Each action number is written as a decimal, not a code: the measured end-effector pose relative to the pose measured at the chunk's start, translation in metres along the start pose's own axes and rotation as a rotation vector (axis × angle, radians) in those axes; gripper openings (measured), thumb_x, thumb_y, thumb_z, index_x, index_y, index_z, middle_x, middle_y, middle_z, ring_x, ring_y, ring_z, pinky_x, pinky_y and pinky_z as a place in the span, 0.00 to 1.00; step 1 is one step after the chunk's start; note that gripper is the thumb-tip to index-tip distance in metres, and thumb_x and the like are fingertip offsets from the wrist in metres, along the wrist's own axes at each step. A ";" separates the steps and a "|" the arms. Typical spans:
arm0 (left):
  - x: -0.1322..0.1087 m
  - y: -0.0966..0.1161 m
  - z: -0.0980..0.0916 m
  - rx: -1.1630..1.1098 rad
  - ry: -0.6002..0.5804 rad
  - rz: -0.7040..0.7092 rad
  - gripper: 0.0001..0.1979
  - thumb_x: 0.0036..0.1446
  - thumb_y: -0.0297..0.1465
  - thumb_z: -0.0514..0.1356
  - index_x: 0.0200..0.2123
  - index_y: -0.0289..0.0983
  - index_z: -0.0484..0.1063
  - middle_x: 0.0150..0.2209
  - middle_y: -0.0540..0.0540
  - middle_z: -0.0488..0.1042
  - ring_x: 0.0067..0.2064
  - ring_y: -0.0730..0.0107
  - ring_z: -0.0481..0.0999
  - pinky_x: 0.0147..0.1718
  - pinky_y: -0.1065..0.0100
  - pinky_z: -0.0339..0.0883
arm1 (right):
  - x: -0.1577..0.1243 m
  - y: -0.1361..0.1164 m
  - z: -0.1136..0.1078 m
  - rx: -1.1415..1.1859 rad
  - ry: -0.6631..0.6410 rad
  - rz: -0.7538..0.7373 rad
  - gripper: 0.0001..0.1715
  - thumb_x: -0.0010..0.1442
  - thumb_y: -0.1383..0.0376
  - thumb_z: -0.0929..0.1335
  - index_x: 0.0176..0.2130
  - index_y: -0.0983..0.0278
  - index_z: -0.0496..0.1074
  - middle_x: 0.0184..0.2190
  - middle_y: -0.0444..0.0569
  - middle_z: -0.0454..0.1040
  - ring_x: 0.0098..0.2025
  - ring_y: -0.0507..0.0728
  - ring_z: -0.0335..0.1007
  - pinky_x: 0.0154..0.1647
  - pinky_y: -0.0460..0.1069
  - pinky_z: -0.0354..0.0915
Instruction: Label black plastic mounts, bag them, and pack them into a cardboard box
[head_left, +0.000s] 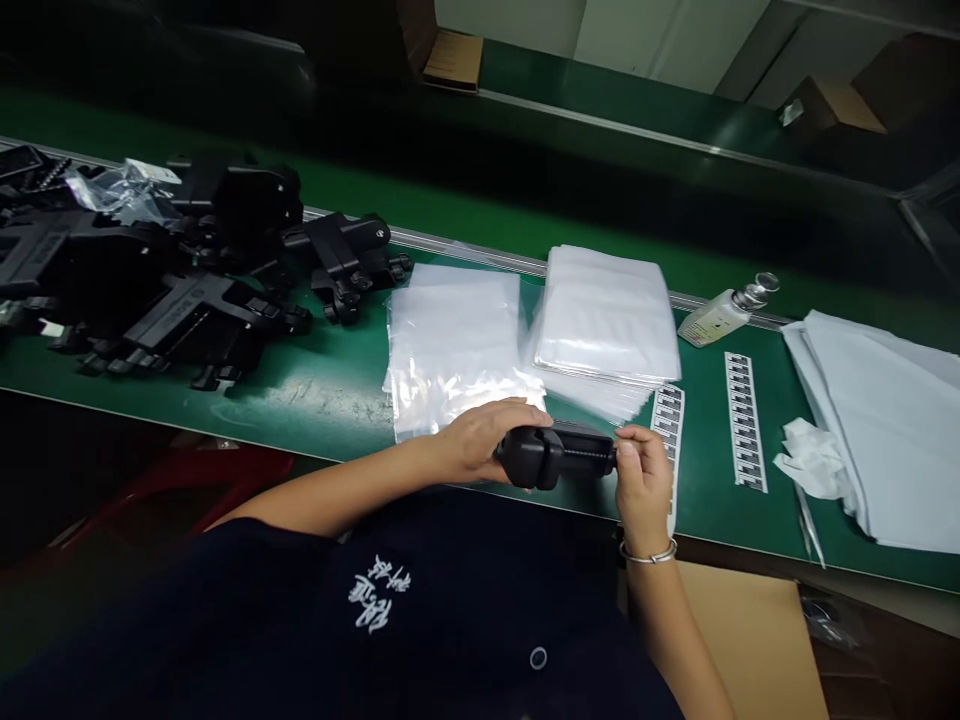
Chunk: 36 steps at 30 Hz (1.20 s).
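A: Where is the black device [574,455]?
B: Between the two hands, held above the bench's near edge, right in front of the body. Probably it's kept there so both hands can reach it without stretching.
A: And the left hand [487,440]?
B: Wrapped around the device's thicker, rounded end, thumb and fingers spread to its bulk. I'd say it bears the weight and steadies things.
A: So the right hand [643,475] is free for finer handling?
B: It seems so. Its thumb and fingertips are in a narrow pinch at the device's opposite end. Whether they grip the edge or some small part there, I cannot tell.
A: What lies beyond the hands?
B: Past the left hand, flat clear bags [454,340]; past and between both, a taller stack of bags [607,310]. Central placing likely suits either hand.
A: And those printed strips?
B: One label strip [667,410] runs just behind the right hand, another strip [744,420] to its right; within easy reach, presumably.
A: The dark heap [202,310]?
B: Well to the left of the left hand, perhaps to leave elbow room.
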<state>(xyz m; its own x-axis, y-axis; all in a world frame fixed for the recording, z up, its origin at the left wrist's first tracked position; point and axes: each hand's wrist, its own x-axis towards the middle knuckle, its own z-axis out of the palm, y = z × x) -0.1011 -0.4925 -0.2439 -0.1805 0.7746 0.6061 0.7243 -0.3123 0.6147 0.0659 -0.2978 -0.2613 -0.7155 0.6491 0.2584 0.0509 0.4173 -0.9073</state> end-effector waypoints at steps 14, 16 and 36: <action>0.003 0.008 -0.003 -0.421 0.123 -0.575 0.36 0.47 0.55 0.65 0.52 0.37 0.67 0.45 0.41 0.76 0.45 0.57 0.78 0.42 0.62 0.72 | -0.004 -0.011 -0.018 -0.469 0.014 -0.893 0.16 0.69 0.57 0.59 0.43 0.61 0.70 0.28 0.48 0.74 0.28 0.55 0.69 0.28 0.49 0.64; 0.006 0.012 -0.004 -0.523 0.127 -0.757 0.34 0.49 0.57 0.62 0.48 0.36 0.70 0.43 0.41 0.76 0.44 0.57 0.76 0.42 0.62 0.70 | -0.004 -0.019 -0.018 -0.516 -0.039 -0.974 0.14 0.69 0.61 0.58 0.41 0.60 0.70 0.24 0.46 0.72 0.24 0.54 0.65 0.25 0.49 0.60; -0.013 -0.003 -0.012 0.048 -0.150 0.115 0.07 0.60 0.25 0.58 0.40 0.42 0.71 0.46 0.44 0.81 0.52 0.65 0.78 0.54 0.56 0.72 | 0.002 -0.006 0.005 0.439 -0.346 0.569 0.20 0.59 0.51 0.65 0.42 0.62 0.71 0.17 0.34 0.51 0.17 0.48 0.47 0.16 0.43 0.50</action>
<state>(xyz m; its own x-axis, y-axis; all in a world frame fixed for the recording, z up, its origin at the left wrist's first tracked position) -0.1087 -0.5084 -0.2480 0.0032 0.8097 0.5868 0.7658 -0.3794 0.5193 0.0609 -0.3023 -0.2572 -0.8416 0.4230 -0.3358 0.2458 -0.2537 -0.9355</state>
